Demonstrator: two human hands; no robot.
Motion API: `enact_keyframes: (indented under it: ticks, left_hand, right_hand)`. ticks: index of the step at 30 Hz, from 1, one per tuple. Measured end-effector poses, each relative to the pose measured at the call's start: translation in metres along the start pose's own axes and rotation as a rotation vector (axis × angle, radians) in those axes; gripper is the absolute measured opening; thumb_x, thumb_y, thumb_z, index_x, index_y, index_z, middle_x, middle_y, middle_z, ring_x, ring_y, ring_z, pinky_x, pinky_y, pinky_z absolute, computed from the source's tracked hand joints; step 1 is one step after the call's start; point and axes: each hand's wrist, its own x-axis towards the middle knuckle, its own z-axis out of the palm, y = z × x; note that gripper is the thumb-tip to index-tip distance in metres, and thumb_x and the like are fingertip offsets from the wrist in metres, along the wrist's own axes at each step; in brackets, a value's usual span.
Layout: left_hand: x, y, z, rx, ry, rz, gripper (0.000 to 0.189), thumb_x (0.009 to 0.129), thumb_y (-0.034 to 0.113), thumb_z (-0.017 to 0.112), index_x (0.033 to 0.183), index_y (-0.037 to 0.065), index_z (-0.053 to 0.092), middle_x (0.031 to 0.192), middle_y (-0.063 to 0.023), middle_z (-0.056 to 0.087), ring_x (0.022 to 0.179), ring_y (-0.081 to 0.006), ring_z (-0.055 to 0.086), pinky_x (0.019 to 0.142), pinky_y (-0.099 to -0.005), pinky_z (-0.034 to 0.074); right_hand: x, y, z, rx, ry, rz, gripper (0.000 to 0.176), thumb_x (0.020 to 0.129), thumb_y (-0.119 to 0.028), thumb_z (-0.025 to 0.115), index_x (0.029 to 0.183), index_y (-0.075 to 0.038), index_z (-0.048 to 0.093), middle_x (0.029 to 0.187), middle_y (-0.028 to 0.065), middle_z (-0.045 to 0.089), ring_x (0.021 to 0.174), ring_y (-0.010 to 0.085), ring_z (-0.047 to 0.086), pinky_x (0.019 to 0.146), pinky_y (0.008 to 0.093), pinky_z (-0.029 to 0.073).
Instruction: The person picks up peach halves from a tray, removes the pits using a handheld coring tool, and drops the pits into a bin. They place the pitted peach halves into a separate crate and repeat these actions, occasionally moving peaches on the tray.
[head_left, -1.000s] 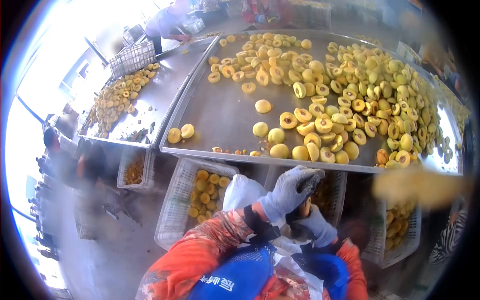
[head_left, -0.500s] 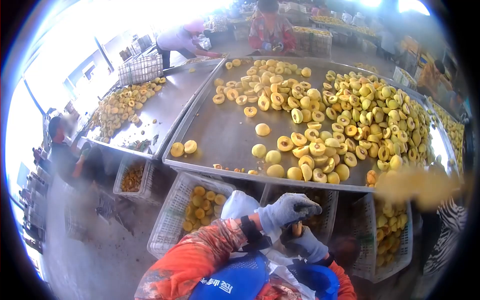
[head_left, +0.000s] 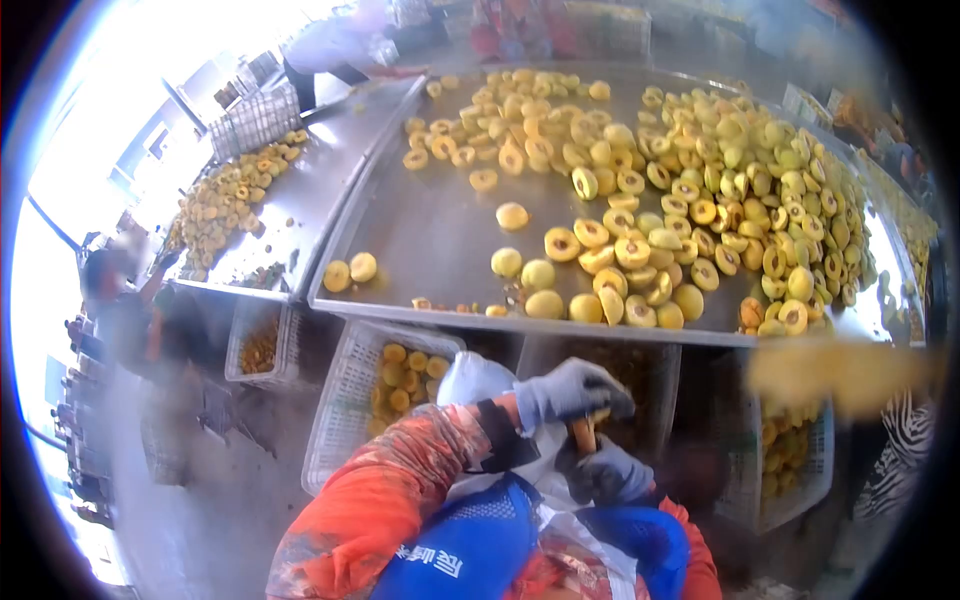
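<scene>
My left hand (head_left: 568, 392), in a grey-white glove, is closed with its fingers curled down above my right hand. A small yellow bit shows beneath its fingertips, but what it grips is mostly hidden. My right hand (head_left: 612, 473), in a matching glove with dark patches, is closed around a brown-handled tool (head_left: 584, 434) that points up towards the left hand; the tool's working end is hidden. Both hands are in front of my body, just short of the metal table (head_left: 430, 240). Halved yellow peaches (head_left: 632, 253), some with pits showing, are heaped on the table.
Under the table edge stand a white crate (head_left: 335, 400) of peach halves, a middle crate (head_left: 655, 390) and a right crate (head_left: 815, 470). Another metal table (head_left: 330, 180) adjoins at left. People work beyond and at left. A yellow blur (head_left: 845, 375) covers part of the right side.
The view has tilted down slightly, so the table appears higher. My hands stay close together; more of the brown handle and a yellow bit now show between them.
</scene>
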Motion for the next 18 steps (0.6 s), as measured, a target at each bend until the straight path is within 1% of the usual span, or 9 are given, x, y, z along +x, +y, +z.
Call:
enact_keyframes:
  ticks: [2, 3, 5, 7, 10, 12, 13, 15, 18]
  left_hand:
    - [0.002, -0.006, -0.003, -0.395, 0.159, -0.043, 0.027, 0.095, 0.014, 0.054, 0.109, -0.006, 0.066, 0.103, -0.0136, 0.069, 0.093, -0.0201, 0.067, 0.084, -0.0311, 0.053]
    - [-0.003, -0.004, -0.003, -0.546, 0.225, -0.042, 0.029, 0.094, 0.015, 0.056, 0.111, -0.007, 0.064, 0.104, -0.0146, 0.068, 0.094, -0.0214, 0.066, 0.084, -0.0317, 0.053]
    - [-0.019, 0.008, -0.008, -0.543, 0.328, -0.124, 0.031, 0.091, 0.011, 0.058, 0.117, -0.005, 0.061, 0.105, -0.0146, 0.068, 0.094, -0.0219, 0.066, 0.082, -0.0316, 0.054]
    - [-0.044, -0.003, -0.024, -0.452, 0.428, -0.043, 0.037, 0.085, 0.004, 0.061, 0.120, -0.004, 0.057, 0.107, -0.0146, 0.067, 0.092, -0.0217, 0.067, 0.079, -0.0310, 0.055]
    - [-0.096, -0.029, -0.070, -0.197, 0.595, 0.045, 0.052, 0.076, -0.008, 0.065, 0.126, -0.003, 0.051, 0.111, -0.0145, 0.065, 0.089, -0.0215, 0.069, 0.075, -0.0302, 0.057]
    - [-0.132, -0.031, -0.109, 0.105, 0.723, -0.194, 0.046, 0.082, 0.006, 0.066, 0.126, -0.001, 0.053, 0.107, -0.0145, 0.067, 0.093, -0.0230, 0.068, 0.078, -0.0302, 0.055]
    - [-0.145, -0.033, -0.130, 0.366, 0.751, -0.341, 0.044, 0.085, 0.012, 0.066, 0.126, -0.001, 0.054, 0.106, -0.0145, 0.067, 0.095, -0.0237, 0.067, 0.079, -0.0302, 0.054]
    - [-0.148, -0.036, -0.171, 1.211, 0.808, -0.465, 0.050, 0.083, 0.018, 0.069, 0.129, 0.005, 0.055, 0.111, -0.0167, 0.065, 0.103, -0.0321, 0.063, 0.089, -0.0369, 0.050]
    - [-0.070, -0.035, -0.201, 0.944, 0.799, -0.092, 0.057, 0.078, 0.017, 0.070, 0.132, 0.010, 0.052, 0.128, -0.0180, 0.056, 0.118, -0.0355, 0.052, 0.100, -0.0410, 0.042]
  right_hand:
    - [0.006, -0.005, -0.002, 0.273, -0.091, 0.012, 0.019, 0.080, -0.003, 0.061, 0.098, 0.003, 0.057, 0.065, 0.0055, 0.055, 0.051, 0.0119, 0.052, 0.043, 0.0236, 0.038]
    - [0.009, -0.009, 0.010, 0.261, -0.008, -0.042, 0.016, 0.081, -0.009, 0.065, 0.086, 0.001, 0.053, 0.054, 0.0033, 0.046, 0.041, 0.0127, 0.041, 0.039, 0.0259, 0.030]
    - [0.009, -0.026, 0.026, 0.152, 0.049, 0.047, 0.017, 0.080, -0.009, 0.065, 0.086, 0.001, 0.053, 0.053, 0.0029, 0.046, 0.039, 0.0132, 0.039, 0.039, 0.0263, 0.029]
    - [0.019, -0.001, -0.003, 0.350, -0.193, 0.191, 0.013, 0.081, -0.008, 0.065, 0.083, 0.001, 0.055, 0.059, 0.0027, 0.049, 0.045, 0.0110, 0.045, 0.040, 0.0236, 0.032]
    - [0.012, -0.001, -0.021, 0.388, -0.236, 0.085, 0.017, 0.080, -0.014, 0.067, 0.081, 0.001, 0.058, 0.061, 0.0019, 0.050, 0.047, 0.0094, 0.047, 0.042, 0.0217, 0.033]
    - [0.003, -0.013, -0.027, 0.325, -0.143, -0.089, 0.023, 0.079, -0.020, 0.069, 0.079, 0.000, 0.059, 0.061, 0.0012, 0.050, 0.047, 0.0089, 0.046, 0.043, 0.0210, 0.033]
    - [0.005, -0.008, -0.044, 0.019, 0.171, -0.041, 0.032, 0.079, -0.026, 0.069, 0.092, 0.002, 0.062, 0.070, 0.0101, 0.061, 0.055, 0.0192, 0.058, 0.051, 0.0294, 0.045]
    - [0.028, 0.028, -0.080, -1.314, 0.874, 0.028, 0.041, 0.077, -0.027, 0.070, 0.107, 0.000, 0.061, 0.090, 0.0187, 0.067, 0.078, 0.0327, 0.066, 0.069, 0.0399, 0.052]
    - [0.033, 0.032, -0.091, -1.077, 0.832, 0.021, 0.043, 0.077, -0.030, 0.070, 0.110, -0.005, 0.060, 0.098, 0.0191, 0.066, 0.090, 0.0368, 0.064, 0.079, 0.0433, 0.050]
